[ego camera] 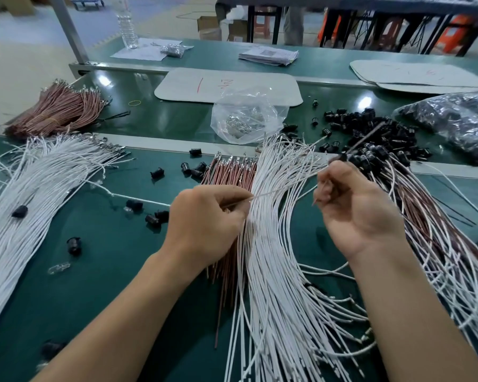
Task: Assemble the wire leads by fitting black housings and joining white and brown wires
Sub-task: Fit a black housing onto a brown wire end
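On the table (108, 285), nearest the viewer, the white wires (273, 271) lie in a loose fan; everything else is placed from that fan. Over its left edge the left hand (204, 224) pinches one white strand (265, 193) between thumb and fingertips, and the strand runs up and right across the fan. Over the fan's right edge the right hand (359, 210) is curled round a thin lead (367, 137), too blurred to tell its colour or whether a housing sits on it. Just left of the fan, partly under the left hand, lie the brown wires (226, 175). Right of the fan spreads a tangle of joined leads (431, 238). Beyond the fan's far right the loose housings (370, 125) are heaped, and straight beyond it sits a clear bag (246, 114) of metal terminals. I judge the wires to be light, limp and springy, so each wants holding close behind its terminal, where the tip cannot flop. The housings look small, hard and probably slick, best pinched by the sides.
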{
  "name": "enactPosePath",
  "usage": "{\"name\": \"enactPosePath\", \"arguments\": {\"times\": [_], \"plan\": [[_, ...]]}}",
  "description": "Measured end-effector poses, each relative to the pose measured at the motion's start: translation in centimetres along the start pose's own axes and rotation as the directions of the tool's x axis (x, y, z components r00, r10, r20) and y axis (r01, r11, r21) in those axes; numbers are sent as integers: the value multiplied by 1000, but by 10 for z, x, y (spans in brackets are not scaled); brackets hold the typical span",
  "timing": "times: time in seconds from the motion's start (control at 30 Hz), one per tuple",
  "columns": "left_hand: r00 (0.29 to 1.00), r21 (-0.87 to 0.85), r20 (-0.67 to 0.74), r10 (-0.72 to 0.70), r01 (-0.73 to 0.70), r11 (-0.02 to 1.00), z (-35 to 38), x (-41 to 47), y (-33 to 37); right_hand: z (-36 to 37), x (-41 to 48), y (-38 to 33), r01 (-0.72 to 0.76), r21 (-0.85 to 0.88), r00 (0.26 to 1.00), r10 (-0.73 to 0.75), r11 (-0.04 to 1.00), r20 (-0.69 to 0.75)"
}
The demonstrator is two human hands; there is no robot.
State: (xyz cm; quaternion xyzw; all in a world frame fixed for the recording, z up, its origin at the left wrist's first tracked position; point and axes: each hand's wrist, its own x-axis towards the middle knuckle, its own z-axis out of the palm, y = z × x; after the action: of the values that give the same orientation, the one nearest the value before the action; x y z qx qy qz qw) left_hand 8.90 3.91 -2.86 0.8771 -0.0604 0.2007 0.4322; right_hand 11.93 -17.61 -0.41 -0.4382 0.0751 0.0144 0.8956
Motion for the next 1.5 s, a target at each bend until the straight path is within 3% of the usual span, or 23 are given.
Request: {"name": "enactPosePath", "arguments": {"times": [0.1,0.2,0.3,0.4,0.57,0.67,0.73,0.8,0.9,0.97,1.03,1.1,1.17,1.3,1.5], "plan": [[981,231,-150,122,-86,969,-5,1,-1,-7,5,-4,-29,54,994,34,998,-100],[907,288,-203,369,-305,908,-5,0,-1,-5,4,-2,-61,50,997,64,997,-54],[810,265,-145,569,-522,811,-4,-3,3,0,3,1,-90,118,995,94,989,-32],[807,132,-3,591,-585,800,-1,-9,10,2,4,0,-90,151,994,97,984,-39],[868,85,221,444,-470,878,-2,-13,16,-8,8,-11,-73,309,994,94,948,-51],[912,129,176,371,-395,910,-10,-9,12,-20,12,-23,-42,441,996,71,897,-48],[944,107,109,313,-324,940,-12,-7,10,-26,13,-26,-94,419,995,91,903,29],[972,40,72,223,-226,973,-10,-6,10,-27,9,-25,-204,292,968,148,934,202],[991,-325,127,-48,87,942,-2,-4,12,-17,0,-17,-274,-96,890,291,957,353],[958,-487,226,-174,266,832,2,0,11,-5,-5,-9,-207,-474,879,375,856,294],[916,-557,321,-242,389,734,3,3,10,6,-11,0,-86,-718,896,369,691,249],[890,-548,350,-290,446,708,4,5,9,13,-15,9,19,-782,921,294,624,257],[888,-532,329,-321,455,715,5,7,8,17,-17,14,75,-776,936,223,626,271],[900,-539,247,-360,436,720,2,10,5,17,-16,18,92,-758,945,182,645,270],[897,-518,282,-340,440,733,1,8,11,13,-13,20,164,-788,946,131,594,296]]}}
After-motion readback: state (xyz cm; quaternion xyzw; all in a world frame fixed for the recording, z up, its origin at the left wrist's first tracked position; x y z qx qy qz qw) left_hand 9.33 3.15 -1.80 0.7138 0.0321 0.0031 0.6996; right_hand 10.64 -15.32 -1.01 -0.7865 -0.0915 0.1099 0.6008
